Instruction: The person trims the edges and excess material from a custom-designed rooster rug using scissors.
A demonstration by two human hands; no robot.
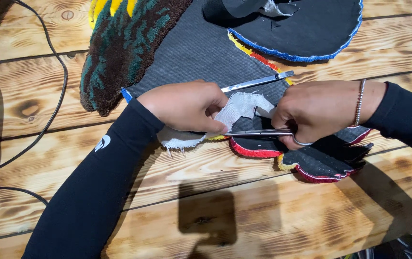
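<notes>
Your left hand pinches the white backing cloth up off the grey underside of the tufted rug, near the middle of the surface. Your right hand is closed around the scissors, blades spread wide. Their long axis runs sideways toward the left hand, with the lower blade just under the lifted cloth.

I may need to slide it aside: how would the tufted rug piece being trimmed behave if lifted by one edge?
The rug piece would probably flop: its edge already folds over, showing pile. Its thick pile suggests some weight, so it would likely sag. The white cloth pinched by the left hand looks light and limp, fraying at its edge.
</notes>
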